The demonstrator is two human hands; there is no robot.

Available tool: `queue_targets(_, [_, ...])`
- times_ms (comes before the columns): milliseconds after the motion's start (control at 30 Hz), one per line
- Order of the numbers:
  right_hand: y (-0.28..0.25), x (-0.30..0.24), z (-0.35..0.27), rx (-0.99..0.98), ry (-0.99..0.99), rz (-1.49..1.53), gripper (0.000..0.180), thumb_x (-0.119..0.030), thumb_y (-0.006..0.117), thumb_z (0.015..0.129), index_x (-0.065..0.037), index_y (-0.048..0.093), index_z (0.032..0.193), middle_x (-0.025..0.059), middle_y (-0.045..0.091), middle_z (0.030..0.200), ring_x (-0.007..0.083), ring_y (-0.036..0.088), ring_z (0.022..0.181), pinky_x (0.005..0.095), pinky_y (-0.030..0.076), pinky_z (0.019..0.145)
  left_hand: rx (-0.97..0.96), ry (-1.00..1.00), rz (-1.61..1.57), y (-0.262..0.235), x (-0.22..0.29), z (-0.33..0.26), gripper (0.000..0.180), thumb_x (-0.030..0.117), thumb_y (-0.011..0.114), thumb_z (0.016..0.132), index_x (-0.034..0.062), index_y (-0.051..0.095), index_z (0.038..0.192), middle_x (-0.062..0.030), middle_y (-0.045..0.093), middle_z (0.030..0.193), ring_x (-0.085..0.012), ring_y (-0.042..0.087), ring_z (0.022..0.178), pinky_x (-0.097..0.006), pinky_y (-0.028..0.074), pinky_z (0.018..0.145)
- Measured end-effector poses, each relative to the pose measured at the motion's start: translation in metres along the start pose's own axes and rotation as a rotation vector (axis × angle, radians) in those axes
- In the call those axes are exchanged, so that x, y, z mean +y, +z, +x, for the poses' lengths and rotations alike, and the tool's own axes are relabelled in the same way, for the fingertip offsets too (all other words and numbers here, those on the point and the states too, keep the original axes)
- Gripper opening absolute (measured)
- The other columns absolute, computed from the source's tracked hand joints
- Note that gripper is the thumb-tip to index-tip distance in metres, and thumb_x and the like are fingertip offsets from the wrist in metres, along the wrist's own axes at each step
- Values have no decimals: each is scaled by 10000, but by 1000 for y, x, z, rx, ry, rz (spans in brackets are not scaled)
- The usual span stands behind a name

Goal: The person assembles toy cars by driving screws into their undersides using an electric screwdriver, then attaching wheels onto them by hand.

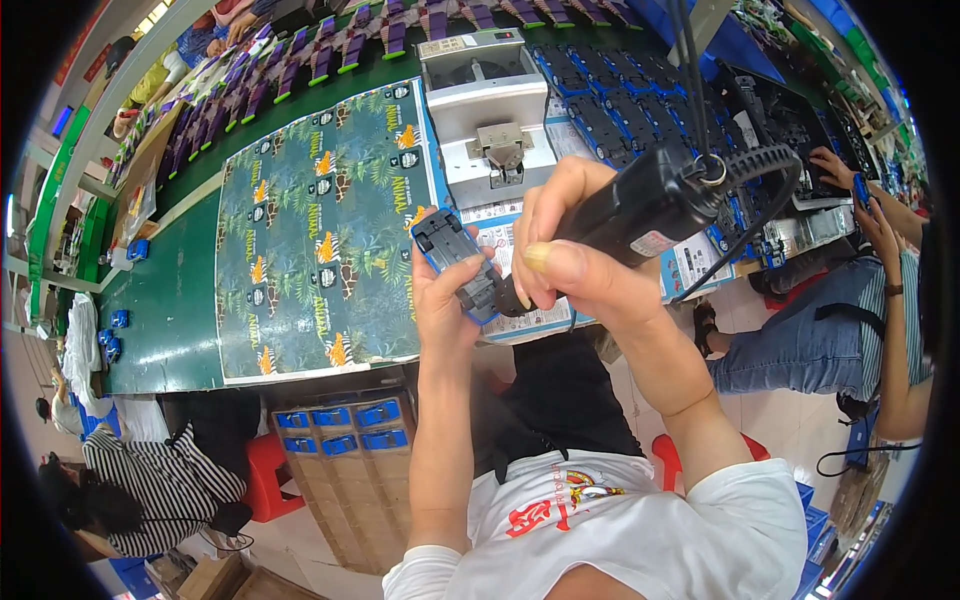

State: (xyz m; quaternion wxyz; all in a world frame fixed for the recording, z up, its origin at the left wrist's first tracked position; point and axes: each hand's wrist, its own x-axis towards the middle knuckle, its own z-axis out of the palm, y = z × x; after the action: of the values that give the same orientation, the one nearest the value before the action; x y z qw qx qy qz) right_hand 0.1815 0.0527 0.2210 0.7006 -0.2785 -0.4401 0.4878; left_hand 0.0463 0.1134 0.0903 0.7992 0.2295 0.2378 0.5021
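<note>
Nearest the camera: white shirt (640, 530), both forearms rising from the lower edge. Left hand (445, 300) has its fingers wrapped around a small blue-and-black toy car (450, 250), underside up, held above the table (170, 300) edge just left of frame centre. Right hand (570, 265) grips a black electric screwdriver (650, 200), fingers closed on its body, tip pressed to the car's chassis at the car's 4 o'clock. Coiled cable runs off at 2 o'clock. Judgement: fastening in progress on this piece, whether the screw is seated can't be told. Trays of blue cars (610, 110) at 1 o'clock and printed card sheets (320, 230) at 9 o'clock suggest many pieces remain.
</note>
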Motion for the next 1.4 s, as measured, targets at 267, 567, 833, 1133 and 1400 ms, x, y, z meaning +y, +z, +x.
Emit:
queue_targets(267, [4, -7, -1, -71, 73, -227, 239, -113, 750, 738, -23, 532, 781, 98, 590, 683, 141, 567, 594, 256, 460, 602, -15, -58, -129, -4, -4, 3, 738, -73, 641, 741, 143, 425, 1413, -120, 597, 1127, -239, 671, 896, -383, 599, 747])
queue_targets(567, [-10, 15, 6, -337, -40, -222, 339, -121, 848, 667, -53, 519, 708, 43, 556, 594, 140, 549, 530, 254, 430, 504, 137, -111, -41, 2, 2, 0, 710, -103, 607, 723, 97, 464, 1389, -101, 631, 1093, -207, 656, 922, -356, 549, 840])
queue_targets(833, [-1, 3, 8, -324, 92, -189, 407, -207, 915, 641, -77, 534, 695, -5, 538, 550, 137, 556, 497, 247, 421, 471, 85, -111, -97, 0, 1, 2, 643, -105, 602, 719, 74, 499, 1328, -118, 642, 1072, -234, 679, 873, -377, 575, 784])
queue_targets(1133, [-15, 14, 5, -403, -64, -296, 386, -201, 888, 643, -62, 531, 690, 17, 545, 557, 145, 559, 501, 254, 439, 481, 109, -129, -61, 0, 1, 3, 473, -112, 600, 723, 34, 554, 1171, -118, 671, 1053, -246, 687, 872, -393, 574, 800])
queue_targets(1400, [-3, 19, 7, -424, -124, -155, 379, -257, 864, 671, -52, 548, 714, 20, 553, 569, 129, 548, 499, 241, 420, 480, 97, -173, -87, -3, 3, 2, 434, -93, 569, 736, 36, 571, 1151, -112, 676, 1034, -247, 677, 922, -388, 563, 841])
